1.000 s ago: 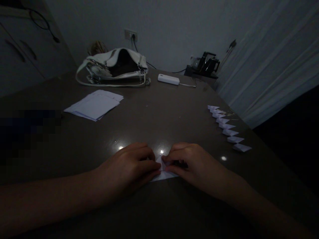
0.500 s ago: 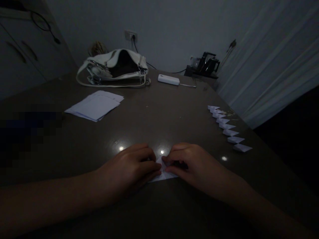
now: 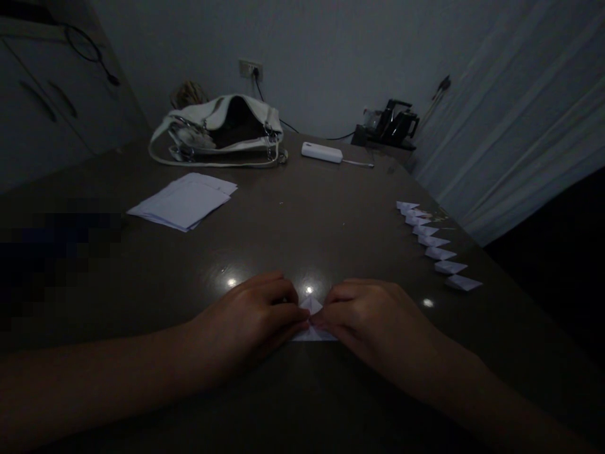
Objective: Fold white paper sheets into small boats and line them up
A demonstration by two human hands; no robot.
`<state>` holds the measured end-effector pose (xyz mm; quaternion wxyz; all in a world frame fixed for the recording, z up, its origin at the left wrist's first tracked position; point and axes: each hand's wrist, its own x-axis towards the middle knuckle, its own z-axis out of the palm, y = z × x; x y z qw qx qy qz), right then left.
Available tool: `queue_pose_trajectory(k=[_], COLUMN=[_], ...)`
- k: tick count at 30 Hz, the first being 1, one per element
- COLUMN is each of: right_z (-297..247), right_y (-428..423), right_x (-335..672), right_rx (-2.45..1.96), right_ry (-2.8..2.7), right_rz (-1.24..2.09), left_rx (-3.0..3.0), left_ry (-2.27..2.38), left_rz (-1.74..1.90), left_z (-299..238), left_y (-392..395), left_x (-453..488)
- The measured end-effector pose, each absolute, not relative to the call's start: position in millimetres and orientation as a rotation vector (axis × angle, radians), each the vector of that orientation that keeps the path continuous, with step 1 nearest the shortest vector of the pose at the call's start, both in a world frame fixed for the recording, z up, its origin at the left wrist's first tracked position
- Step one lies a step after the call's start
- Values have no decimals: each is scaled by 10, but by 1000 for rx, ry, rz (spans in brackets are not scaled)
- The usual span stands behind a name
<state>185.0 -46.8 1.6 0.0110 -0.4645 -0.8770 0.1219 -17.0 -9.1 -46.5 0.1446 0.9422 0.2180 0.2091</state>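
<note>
A small folded sheet of white paper (image 3: 314, 336) lies on the dark table in front of me, its peak pointing away and its straight edge toward me. From the left, my left hand (image 3: 258, 318) pinches it near the middle, fingers curled together. My right hand (image 3: 366, 318) presses on it from the opposite side, thumb and fingertips closed close to the left ones. Both hands cover the paper's side parts. At the right stands a row of several small folded white paper pieces (image 3: 440, 253), pointed at one end.
A stack of white paper sheets (image 3: 186, 200) lies at the left. Behind it sits an open white handbag (image 3: 222, 129), with a white power bank-like device (image 3: 321, 152) and short cord beside it. A black kettle (image 3: 399, 126) stands at the back right, near a white curtain (image 3: 515, 120).
My right hand's fingers have come down and inward, closing against the paper beside the left fingertips. The left hand has barely moved. The whole view has shifted slightly.
</note>
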Motion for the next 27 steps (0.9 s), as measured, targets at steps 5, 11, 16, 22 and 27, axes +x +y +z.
queue_pose_trajectory(k=[5,11,16,22,27], right_z=[73,107,119,102,87], right_y=[-538,-554,-565,-568,-570], right_x=[1826,1823,1822,1830,1837], right_rx=[-1505,-1503,-1491,-1461,-1438], right_ry=[-2762,-2782,-2777,-2762,-2756], right_rz=[415,458,483,470,466], left_rx=[2697,2692,2754,2768,2788], left_ry=[617,609,639,651,631], left_rz=[613,554,503,547,549], left_z=[-473,-448,-432,-451,-460], left_y=[-76,-81,-97,-90,-79], left_x=[-162,-129,-122,-152,-137])
